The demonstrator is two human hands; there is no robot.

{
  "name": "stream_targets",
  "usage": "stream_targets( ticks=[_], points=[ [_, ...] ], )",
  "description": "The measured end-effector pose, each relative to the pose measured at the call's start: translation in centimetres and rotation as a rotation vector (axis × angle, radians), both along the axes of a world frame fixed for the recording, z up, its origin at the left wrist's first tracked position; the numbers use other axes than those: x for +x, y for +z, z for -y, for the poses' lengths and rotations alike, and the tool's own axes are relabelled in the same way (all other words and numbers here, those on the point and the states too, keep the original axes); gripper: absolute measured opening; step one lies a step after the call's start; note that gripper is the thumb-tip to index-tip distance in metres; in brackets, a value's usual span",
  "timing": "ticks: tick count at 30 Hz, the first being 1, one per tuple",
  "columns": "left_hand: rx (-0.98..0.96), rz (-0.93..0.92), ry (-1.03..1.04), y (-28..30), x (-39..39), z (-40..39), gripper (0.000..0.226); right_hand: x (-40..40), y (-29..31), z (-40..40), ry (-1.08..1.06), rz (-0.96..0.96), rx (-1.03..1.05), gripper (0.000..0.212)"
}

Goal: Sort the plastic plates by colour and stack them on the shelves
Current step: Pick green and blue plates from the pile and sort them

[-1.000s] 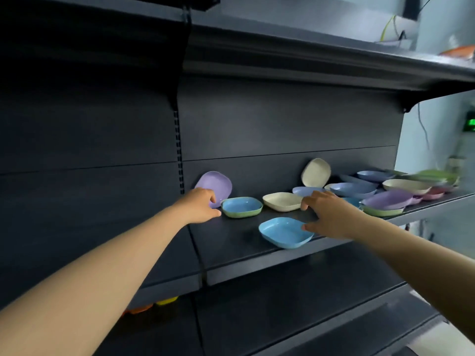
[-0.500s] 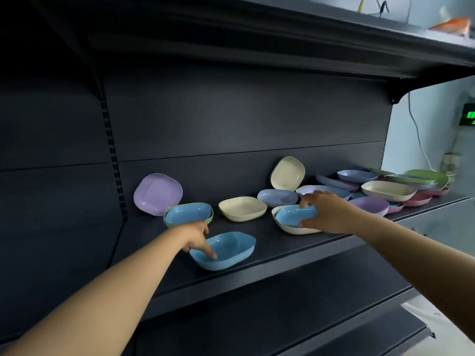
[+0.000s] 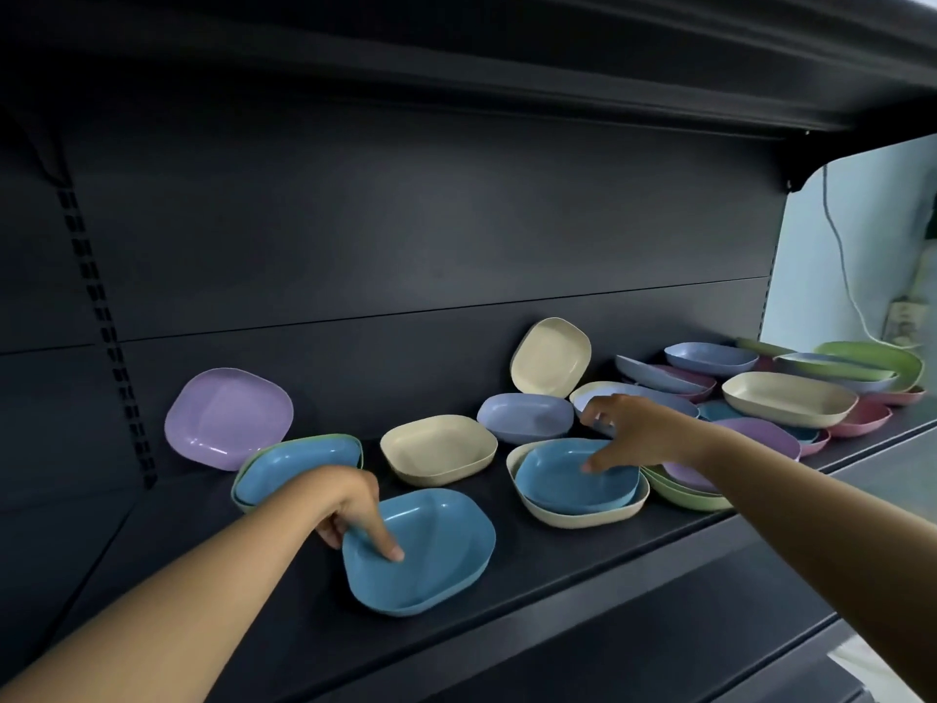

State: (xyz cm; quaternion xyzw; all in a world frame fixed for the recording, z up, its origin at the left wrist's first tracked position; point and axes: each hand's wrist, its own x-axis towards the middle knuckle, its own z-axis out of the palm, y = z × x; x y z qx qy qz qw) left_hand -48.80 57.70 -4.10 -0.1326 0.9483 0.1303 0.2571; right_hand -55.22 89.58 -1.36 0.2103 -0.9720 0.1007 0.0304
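Note:
A blue plate lies near the front edge of the dark shelf. My left hand grips its left rim, thumb inside the plate. A second blue plate sits nested in a cream plate. My right hand hovers over its far side with fingers spread, and its thumb tip touches the blue surface. A third blue plate rests in a green plate at the left. A purple plate leans on the back wall.
A cream plate and an upturned periwinkle plate sit mid-shelf, and another cream plate leans on the wall. A mixed pile of plates fills the right end. An upper shelf hangs overhead.
My left hand left the purple plate and took hold of the front blue plate's rim. My right hand moved from that plate to the blue plate nested in the cream one.

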Motion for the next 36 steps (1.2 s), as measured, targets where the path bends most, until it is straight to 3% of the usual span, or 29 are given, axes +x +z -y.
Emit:
stream_targets(
  ticks=[5, 8, 17, 22, 25, 28, 33, 36],
  points=[
    [-0.096, 0.113, -0.033, 0.7, -1.4, -0.6, 0.051, -3.3, -1.0, -0.4, 0.025, 0.125, 0.052, 0.064],
    [-0.118, 0.143, -0.012, 0.8, -1.6, -0.6, 0.059, -4.8, -1.1, -0.3, 0.102, 0.025, 0.208, 0.066],
    [-0.105, 0.112, 0.179, 1.0, -0.3, -1.1, 0.061, -5.9, -0.7, -1.3, 0.262, -0.081, 0.285, 0.042],
    [-0.01, -0.042, 0.377, -0.1, 2.0, -1.1, 0.06, -6.7, -0.7, -1.7, 0.279, 0.037, 0.142, 0.03],
    [0.055, -0.154, 0.444, -1.1, 3.4, -1.1, 0.074, -7.0, -0.4, -1.9, 0.286, 0.109, -0.015, 0.02],
    [0.192, -0.337, 0.546, -2.0, 4.7, -1.2, 0.052, -7.4, 0.3, -2.1, 0.276, 0.137, -0.12, 0.004],
    [0.513, -0.598, 0.727, -2.5, 5.8, -1.9, 0.048, -7.8, 1.4, -1.6, 0.226, 0.134, -0.149, 0.025],
    [0.663, -0.727, 0.857, -1.9, 6.5, -3.3, 0.041, -8.3, 2.0, -0.8, 0.182, 0.099, -0.151, 0.027]
  ],
)
